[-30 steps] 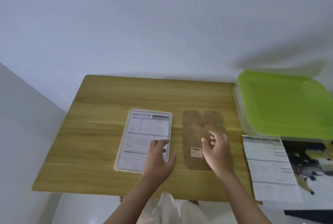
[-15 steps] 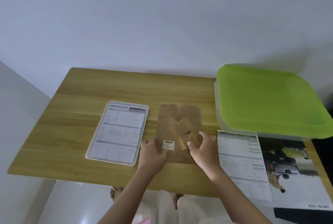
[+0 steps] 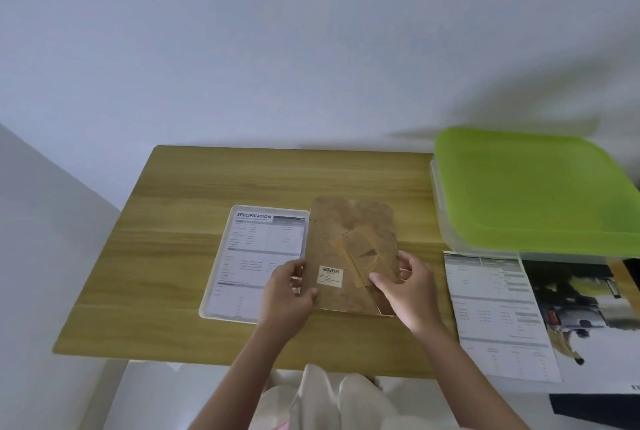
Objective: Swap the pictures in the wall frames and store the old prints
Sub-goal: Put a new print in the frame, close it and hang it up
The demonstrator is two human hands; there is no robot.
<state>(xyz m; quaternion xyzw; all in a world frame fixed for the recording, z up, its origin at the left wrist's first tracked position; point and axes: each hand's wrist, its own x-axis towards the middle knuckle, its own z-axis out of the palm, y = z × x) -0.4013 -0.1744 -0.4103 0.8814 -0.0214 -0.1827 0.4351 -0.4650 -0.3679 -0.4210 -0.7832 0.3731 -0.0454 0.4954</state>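
Observation:
A brown backing board [image 3: 349,221] with a barcode sticker and a fold-out stand is raised off the wooden table [image 3: 180,256], tilted toward me. My left hand [image 3: 289,291] grips its lower left edge. My right hand [image 3: 410,286] holds its lower right edge, thumb on the stand. To the left lies a white picture frame [image 3: 242,256] holding a sheet headed SPECIFICATION, partly covered by the board and my left hand.
A clear storage box with a lime green lid [image 3: 533,187] stands at the back right. In front of it lie a loose specification sheet [image 3: 491,315] and a printed photo [image 3: 588,305]. A white wall runs behind the table.
Both hands moved from hovering over the frame and board to gripping the board's lower edges. The board has come up off the table and now overlaps the frame's right edge.

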